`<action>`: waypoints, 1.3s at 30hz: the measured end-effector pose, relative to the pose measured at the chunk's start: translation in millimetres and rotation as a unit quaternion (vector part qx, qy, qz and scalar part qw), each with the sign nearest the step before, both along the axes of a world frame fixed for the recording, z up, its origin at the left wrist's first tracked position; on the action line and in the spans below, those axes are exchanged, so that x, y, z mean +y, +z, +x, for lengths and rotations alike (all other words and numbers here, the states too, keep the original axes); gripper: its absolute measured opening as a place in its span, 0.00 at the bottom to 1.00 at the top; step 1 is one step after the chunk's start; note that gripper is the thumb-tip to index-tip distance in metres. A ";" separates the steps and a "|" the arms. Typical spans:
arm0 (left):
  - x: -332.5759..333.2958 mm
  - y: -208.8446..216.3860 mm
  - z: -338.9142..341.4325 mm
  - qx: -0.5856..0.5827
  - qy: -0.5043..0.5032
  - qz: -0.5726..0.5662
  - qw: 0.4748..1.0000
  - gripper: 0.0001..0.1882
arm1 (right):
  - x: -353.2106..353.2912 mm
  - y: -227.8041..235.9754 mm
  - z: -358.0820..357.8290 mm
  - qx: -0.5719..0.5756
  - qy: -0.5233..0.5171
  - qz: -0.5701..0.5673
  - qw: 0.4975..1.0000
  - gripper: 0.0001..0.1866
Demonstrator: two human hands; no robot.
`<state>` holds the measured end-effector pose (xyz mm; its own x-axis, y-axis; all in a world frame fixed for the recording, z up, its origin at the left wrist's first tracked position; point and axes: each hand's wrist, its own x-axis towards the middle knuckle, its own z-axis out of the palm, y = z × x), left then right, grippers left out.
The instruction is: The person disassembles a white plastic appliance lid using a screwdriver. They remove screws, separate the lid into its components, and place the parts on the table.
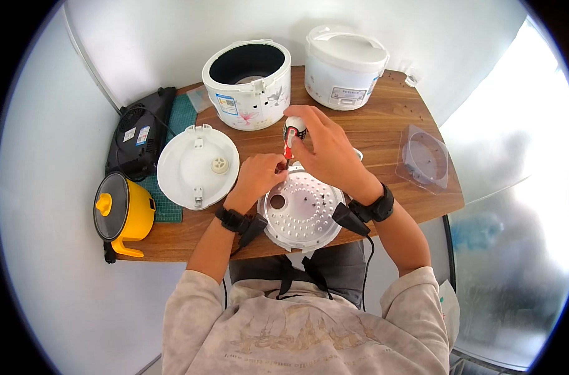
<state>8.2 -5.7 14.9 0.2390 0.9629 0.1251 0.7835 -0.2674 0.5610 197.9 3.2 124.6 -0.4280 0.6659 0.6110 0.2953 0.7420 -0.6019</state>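
Note:
A screwdriver [291, 139] with a red, white and black handle stands nearly upright in my right hand [329, 150], its shaft pointing down at the far left rim of a round rice cooker lid [304, 220]. My left hand [258, 177] is closed in a pinch beside the screwdriver's tip; whatever its fingers grip is hidden. The lid lies at the table's near edge with its dimpled silvery metal plate facing up. One round hole [277, 201] opens in the plate's left part. Several small dark screws [322, 202] lie loose on the plate.
A white outer lid [184, 165] lies left, partly over a green cutting mat [169, 209]. Behind stand an open rice cooker body [250, 112] and a closed rice cooker [341, 75]. A yellow pot [134, 212], black appliance [141, 134] and clear plastic tray [425, 159] flank the wooden table [384, 137].

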 end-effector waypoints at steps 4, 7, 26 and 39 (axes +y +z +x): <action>-3.7 10.3 -0.1 0.034 -0.002 -0.008 0.999 0.14 | -0.1 0.6 4.9 -0.082 -0.036 0.032 0.995 0.20; -2.1 7.0 -0.9 0.007 -0.011 0.004 1.000 0.13 | -2.0 4.1 2.3 -0.041 -0.015 -0.027 0.999 0.21; -3.1 7.5 1.8 0.034 0.018 0.005 0.999 0.11 | -3.0 -0.5 3.0 -0.053 0.016 -0.002 0.998 0.27; -2.9 7.6 2.3 0.025 0.012 0.010 1.000 0.12 | -6.9 0.8 7.5 -0.042 0.057 -0.067 0.995 0.20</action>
